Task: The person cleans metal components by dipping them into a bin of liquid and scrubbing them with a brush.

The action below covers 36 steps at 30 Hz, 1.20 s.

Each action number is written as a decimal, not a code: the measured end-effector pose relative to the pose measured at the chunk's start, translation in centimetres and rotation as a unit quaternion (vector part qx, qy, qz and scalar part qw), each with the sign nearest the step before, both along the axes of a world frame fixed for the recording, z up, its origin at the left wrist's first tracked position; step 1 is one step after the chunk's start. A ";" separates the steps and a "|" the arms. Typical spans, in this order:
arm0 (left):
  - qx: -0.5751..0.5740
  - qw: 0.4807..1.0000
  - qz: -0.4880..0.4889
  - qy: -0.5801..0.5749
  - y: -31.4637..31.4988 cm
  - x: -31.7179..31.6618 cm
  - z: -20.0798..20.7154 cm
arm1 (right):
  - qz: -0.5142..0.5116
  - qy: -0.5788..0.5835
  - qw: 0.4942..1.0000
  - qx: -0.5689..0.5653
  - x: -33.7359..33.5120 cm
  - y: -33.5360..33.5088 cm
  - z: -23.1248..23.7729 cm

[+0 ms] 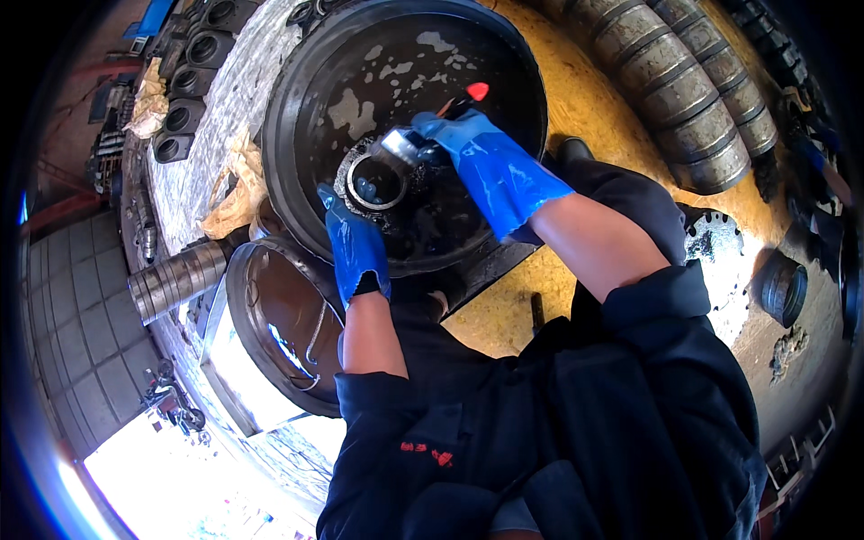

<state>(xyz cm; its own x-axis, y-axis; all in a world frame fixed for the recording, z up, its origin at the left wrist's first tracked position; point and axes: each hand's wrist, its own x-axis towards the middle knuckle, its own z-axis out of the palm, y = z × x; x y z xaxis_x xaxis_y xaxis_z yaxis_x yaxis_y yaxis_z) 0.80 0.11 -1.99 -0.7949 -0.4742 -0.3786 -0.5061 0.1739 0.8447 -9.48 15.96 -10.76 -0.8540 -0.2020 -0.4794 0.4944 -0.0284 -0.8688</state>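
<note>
A: Nearest first. What's at the bottom?
B: Dark work top [540, 405], bottom centre, small red marking on the chest. Bare forearms run up into blue gloves.
A: Left hand?
B: Left hand [349, 232] grasping a metal ring [346, 176], frame centre-left. Gloved fingertips show in the ring's opening.
A: Right?
B: Right hand [461, 135] closed round a brush-like tool [402, 145]: red-tipped handle pointing up-right, pale head at the ring's upper-right edge. Contact with ring: can't tell.
A: Where's the ring sitting?
B: Inside the outline of a big dark round basin [284, 121], top centre. Pale foamy patches in its upper part. Can't tell if the ring rests on the bottom.
A: Around that?
B: Smaller round tub [236, 310] lower left of the basin, brown inside, bent wire in it. Ribbed metal cylinder [178, 281] just left of that. Yellow floor [495, 315] right of the basin's lower edge.
A: Farther out?
B: Long ribbed cylinders [670, 90] upper right, row of dark housings [189, 83] upper left, motorbike [171, 400] lower left.
</note>
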 end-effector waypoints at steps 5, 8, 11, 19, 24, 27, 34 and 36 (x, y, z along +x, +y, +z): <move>0.050 0.996 0.074 0.022 2.6 1.2 2.2 | 0.060 0.028 0.994 0.086 0.9 -0.4 0.8; 0.005 0.996 0.073 -0.049 2.8 0.5 2.9 | -0.052 -0.072 0.989 0.119 -0.7 1.9 -1.7; 0.021 0.997 0.060 -0.041 -3.9 2.8 -2.1 | -0.067 -0.043 0.990 0.115 0.9 -0.3 0.9; 0.004 0.999 0.033 -0.021 -1.5 1.8 -1.0 | -0.027 -0.060 0.995 0.080 0.5 1.9 6.0; -0.015 0.999 0.034 -0.019 -0.2 1.4 0.2 | 0.013 -0.104 0.988 0.110 1.0 1.4 3.5; -0.033 0.999 0.037 -0.015 -0.4 1.5 0.4 | 0.033 -0.121 0.984 0.125 1.3 1.0 2.9; -0.107 0.991 0.048 -0.065 1.3 1.1 2.7 | 0.098 0.011 0.958 0.270 2.2 1.2 -0.7; -0.180 0.979 0.019 -0.092 0.3 2.1 2.9 | 0.126 0.041 0.942 0.309 2.2 0.8 0.6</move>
<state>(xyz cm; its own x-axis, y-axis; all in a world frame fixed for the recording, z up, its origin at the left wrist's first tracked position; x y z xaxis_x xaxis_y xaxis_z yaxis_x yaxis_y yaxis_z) 2.88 0.40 0.94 -0.7087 -0.6304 -0.3168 -0.6554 0.4223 0.6262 -7.25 16.72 -10.19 -0.8558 -0.1079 -0.5060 0.3472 0.6052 -0.7164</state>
